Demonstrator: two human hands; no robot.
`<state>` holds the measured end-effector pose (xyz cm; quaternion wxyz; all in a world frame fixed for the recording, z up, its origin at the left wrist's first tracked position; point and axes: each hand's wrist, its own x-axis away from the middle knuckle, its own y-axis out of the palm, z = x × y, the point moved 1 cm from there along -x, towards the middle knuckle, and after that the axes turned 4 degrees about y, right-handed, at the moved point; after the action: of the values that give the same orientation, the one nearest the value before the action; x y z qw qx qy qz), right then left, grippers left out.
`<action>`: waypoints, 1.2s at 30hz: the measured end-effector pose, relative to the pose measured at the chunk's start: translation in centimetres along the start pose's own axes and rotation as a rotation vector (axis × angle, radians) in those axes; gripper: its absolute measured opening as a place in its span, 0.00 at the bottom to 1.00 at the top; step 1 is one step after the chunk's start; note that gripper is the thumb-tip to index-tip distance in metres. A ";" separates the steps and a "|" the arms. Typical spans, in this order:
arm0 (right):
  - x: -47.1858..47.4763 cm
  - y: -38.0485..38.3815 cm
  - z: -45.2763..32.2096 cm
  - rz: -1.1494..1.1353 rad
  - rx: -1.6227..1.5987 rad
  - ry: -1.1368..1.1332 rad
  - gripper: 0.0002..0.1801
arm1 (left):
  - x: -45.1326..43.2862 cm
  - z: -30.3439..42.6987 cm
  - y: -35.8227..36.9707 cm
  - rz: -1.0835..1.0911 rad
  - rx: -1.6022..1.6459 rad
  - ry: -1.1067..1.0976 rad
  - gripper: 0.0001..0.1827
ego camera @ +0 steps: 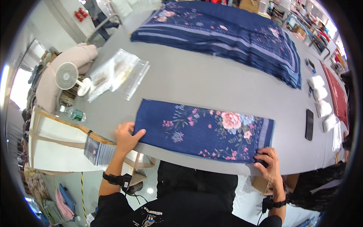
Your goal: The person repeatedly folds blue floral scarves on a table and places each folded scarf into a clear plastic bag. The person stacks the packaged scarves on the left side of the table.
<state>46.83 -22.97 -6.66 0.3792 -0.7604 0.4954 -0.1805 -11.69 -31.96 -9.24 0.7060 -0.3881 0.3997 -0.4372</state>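
Observation:
A navy floral cloth (195,133), folded into a long flat strip, lies along the near edge of the grey table (181,79). It carries pink and pale blue flowers, with a lavender band near its right end. At the strip's left end is my left hand (127,137), thumb on the cloth and fingers spread apart by its edge. My right hand (268,164) is at the near right corner, fingers curled around a small black object (261,162) that they mostly hide. Farther back lies a broad stack of similar navy floral cloths (215,37).
Clear plastic bags (122,73), a white fan (67,76) and a plastic bottle (74,113) occupy the left side. Below stands a shelf holding folded packs (99,151). To the right are a black phone (309,124), white bundles (323,108) and red cloth (336,93).

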 end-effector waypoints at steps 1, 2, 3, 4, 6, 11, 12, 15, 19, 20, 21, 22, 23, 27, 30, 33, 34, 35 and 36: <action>0.0 0.0 0.0 0.031 -0.017 0.028 0.11 | -0.5 0.4 -0.2 -0.113 0.014 -0.121 0.28; -0.2 0.1 0.1 0.101 -0.033 0.057 0.09 | -0.9 1.2 -0.5 -0.103 0.270 -0.192 0.26; -0.2 0.2 0.2 0.196 -0.031 0.100 0.10 | -1.6 2.2 -0.7 -0.108 0.525 -0.292 0.23; -0.6 0.4 0.6 0.321 -0.013 0.121 0.11 | -2.2 3.5 -0.8 -0.134 0.780 -0.415 0.21; -1.0 0.8 1.2 0.474 0.076 0.300 0.17 | -3.3 6.8 -1.0 0.035 1.044 -0.364 0.18; -1.5 2.1 1.7 0.484 0.475 0.388 0.40 | -5.1 16.7 1.2 0.133 0.968 0.014 0.13; -1.5 2.2 1.6 0.445 0.457 0.412 0.41 | -4.8 18.7 1.9 0.125 0.847 0.171 0.13; -1.6 2.1 1.1 0.439 0.460 0.393 0.36 | -3.6 23.7 5.0 0.010 0.655 0.495 0.15; -1.8 1.9 0.9 0.400 0.517 0.323 0.30 | -2.3 26.0 8.2 -0.345 0.447 0.668 0.16; -1.8 2.0 1.0 0.409 0.510 0.288 0.27 | -2.3 25.7 8.4 -0.452 0.460 0.650 0.17; -1.9 2.1 1.2 0.397 0.501 0.299 0.28 | -2.6 25.5 8.5 -0.433 0.536 0.682 0.17; -1.9 2.2 1.3 0.387 0.488 0.300 0.28 | -2.8 25.1 8.4 -0.479 0.564 0.675 0.17; -1.9 2.3 1.5 0.378 0.474 0.293 0.28 | -3.1 24.9 8.4 -0.555 0.567 0.638 0.17; -2.1 2.3 1.3 0.371 0.424 0.248 0.22 | -3.5 25.1 8.8 -0.529 0.735 0.592 0.21; -2.9 1.4 -0.1 0.364 -0.444 0.417 0.15 | -3.4 26.9 10.9 -0.352 0.445 0.687 0.26; -4.5 0.2 -3.3 0.351 -0.716 0.230 0.12 | -3.4 27.9 12.4 -0.307 0.307 0.749 0.29; -5.3 0.0 -4.7 0.322 -0.744 0.203 0.11 | -3.5 27.9 12.5 -0.341 0.355 0.716 0.29; -6.2 0.1 -6.0 0.297 -0.769 0.193 0.11 | -3.6 27.8 12.3 -0.385 0.397 0.684 0.28; -7.1 0.4 -7.3 0.270 -0.730 0.169 0.11 | -3.7 27.4 11.6 -0.267 0.413 0.689 0.27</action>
<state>38.65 -19.62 -1.47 0.0620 -0.7558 0.6519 -0.0031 15.55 -19.43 -8.47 0.5309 -0.1181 0.4627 -0.7001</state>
